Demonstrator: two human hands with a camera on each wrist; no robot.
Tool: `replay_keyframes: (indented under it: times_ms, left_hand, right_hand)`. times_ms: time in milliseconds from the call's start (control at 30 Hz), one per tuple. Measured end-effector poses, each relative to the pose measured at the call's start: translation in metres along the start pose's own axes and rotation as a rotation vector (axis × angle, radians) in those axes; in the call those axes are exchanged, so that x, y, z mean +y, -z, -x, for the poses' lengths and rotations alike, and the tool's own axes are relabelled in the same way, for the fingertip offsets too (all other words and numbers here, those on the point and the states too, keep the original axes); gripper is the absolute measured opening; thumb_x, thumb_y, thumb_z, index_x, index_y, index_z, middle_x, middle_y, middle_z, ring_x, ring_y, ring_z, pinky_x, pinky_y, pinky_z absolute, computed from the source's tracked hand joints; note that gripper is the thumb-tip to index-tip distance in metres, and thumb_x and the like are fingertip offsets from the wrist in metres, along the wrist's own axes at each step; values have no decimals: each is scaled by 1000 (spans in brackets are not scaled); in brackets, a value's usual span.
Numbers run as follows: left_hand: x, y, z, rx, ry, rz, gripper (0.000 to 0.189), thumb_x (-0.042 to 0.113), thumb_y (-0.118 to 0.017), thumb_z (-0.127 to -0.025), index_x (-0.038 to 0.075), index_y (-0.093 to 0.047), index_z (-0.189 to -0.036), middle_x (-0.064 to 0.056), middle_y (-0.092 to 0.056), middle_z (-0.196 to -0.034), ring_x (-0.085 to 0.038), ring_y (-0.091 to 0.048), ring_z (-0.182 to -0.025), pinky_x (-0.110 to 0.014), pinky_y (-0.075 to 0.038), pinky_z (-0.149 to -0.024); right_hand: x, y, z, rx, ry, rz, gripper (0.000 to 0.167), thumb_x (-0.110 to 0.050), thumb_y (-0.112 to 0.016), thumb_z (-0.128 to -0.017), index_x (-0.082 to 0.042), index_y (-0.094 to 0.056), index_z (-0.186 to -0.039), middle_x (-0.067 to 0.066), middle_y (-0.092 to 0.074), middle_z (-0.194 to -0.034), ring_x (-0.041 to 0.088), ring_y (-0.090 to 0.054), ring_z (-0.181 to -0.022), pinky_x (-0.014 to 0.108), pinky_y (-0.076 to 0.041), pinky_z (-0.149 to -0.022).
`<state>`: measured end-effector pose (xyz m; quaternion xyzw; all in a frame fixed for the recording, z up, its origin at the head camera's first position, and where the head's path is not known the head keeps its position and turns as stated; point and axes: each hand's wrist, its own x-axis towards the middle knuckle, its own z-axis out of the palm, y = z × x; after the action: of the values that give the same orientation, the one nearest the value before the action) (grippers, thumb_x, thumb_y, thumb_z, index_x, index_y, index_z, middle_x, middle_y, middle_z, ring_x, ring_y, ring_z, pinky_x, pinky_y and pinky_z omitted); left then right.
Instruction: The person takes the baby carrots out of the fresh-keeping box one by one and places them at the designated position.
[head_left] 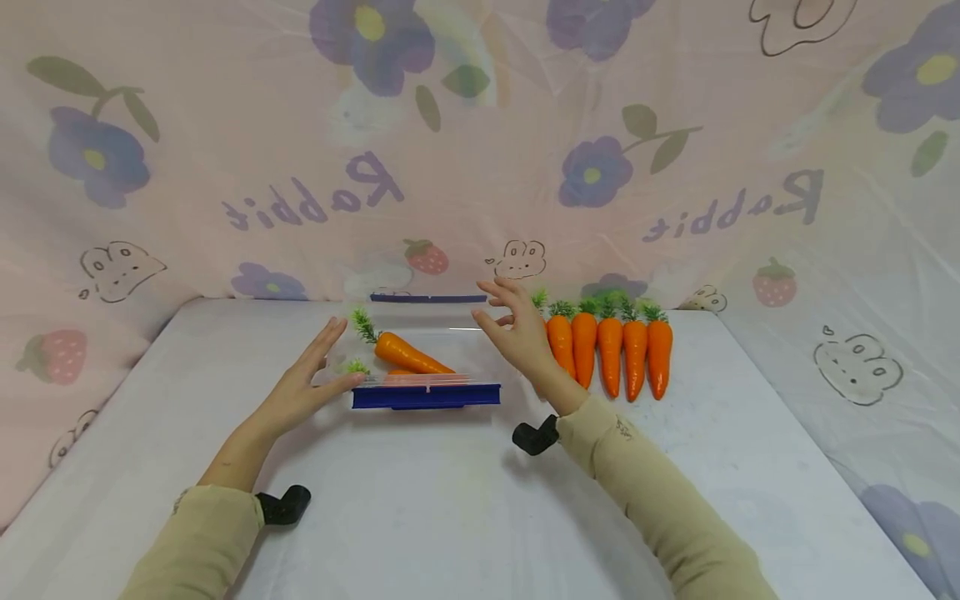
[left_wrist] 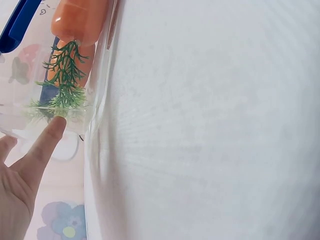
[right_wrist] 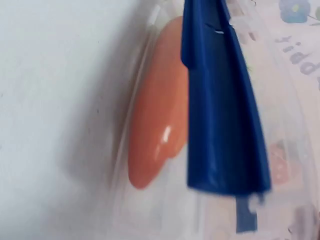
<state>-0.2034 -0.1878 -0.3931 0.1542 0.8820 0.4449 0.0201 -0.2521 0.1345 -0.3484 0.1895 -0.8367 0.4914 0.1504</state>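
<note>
A clear plastic container (head_left: 476, 354) with blue clips stands in the middle of the white table. Inside it, one carrot (head_left: 408, 354) with a green top lies slanted over another carrot, mostly hidden by the front wall. My left hand (head_left: 303, 383) is spread at the container's left end, its thumb at the front corner; in the left wrist view a fingertip is at the clear wall. Over the container's right end is my right hand (head_left: 517, 333), fingers loosely bent around nothing. The right wrist view shows the blue clip (right_wrist: 225, 130) in front of an orange carrot (right_wrist: 157, 110).
A row of several carrots (head_left: 635, 358) with leafy tops lies right of the container, its left end partly behind my right hand and wrist. A printed cloth (head_left: 480, 167) hangs behind the table. Black wrist mounts (head_left: 283, 506) stick out from both sleeves.
</note>
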Motion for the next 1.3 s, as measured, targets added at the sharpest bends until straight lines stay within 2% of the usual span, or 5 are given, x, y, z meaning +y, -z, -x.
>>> replay_keyframes:
  times_ms: [333, 567, 733, 1067, 1300]
  left_hand:
    - [-1, 1, -1, -4, 11, 5, 84, 41, -62, -92, 32, -7, -155, -1, 5, -163, -54, -26, -136, -72, -32, -98]
    - [-2, -1, -1, -8, -5, 21, 83, 39, -62, -92, 37, -6, -154, -2, 4, -163, -53, -26, -136, -71, -33, -99]
    - [-2, -1, -1, -3, -9, 21, 83, 39, -62, -92, 39, -6, -154, -2, 4, -163, -53, -26, -137, -71, -32, -100]
    - [-1, -1, -1, 2, -8, 18, 84, 38, -63, -92, 39, -7, -154, -2, 3, -163, -51, -24, -138, -70, -29, -103]
    - [0, -1, -1, 6, -3, -5, 83, 39, -62, -92, 38, -7, -154, -4, 3, -163, -51, -25, -138, -71, -28, -102]
  right_hand:
    - [-5, -24, -9, -145, 37, 82, 49, -20, -68, -90, -9, -55, -135, 16, -44, -142, 32, -58, -111, 36, -57, -82]
    - [-10, -38, -13, -358, 4, 115, 54, -24, -66, -91, -11, -50, -140, 13, -45, -142, 33, -56, -116, 35, -54, -89]
    - [-12, -45, -15, -509, 24, 181, 56, -25, -66, -91, -15, -48, -142, 12, -44, -144, 34, -51, -118, 39, -51, -93]
    - [-10, -48, -19, -703, 66, 215, 57, -25, -64, -91, -10, -46, -143, 13, -46, -144, 36, -49, -123, 47, -46, -100]
    - [-9, -52, -20, -832, -27, 190, 51, -28, -62, -93, -16, -50, -141, 10, -42, -147, 27, -41, -133, 45, -38, -109]
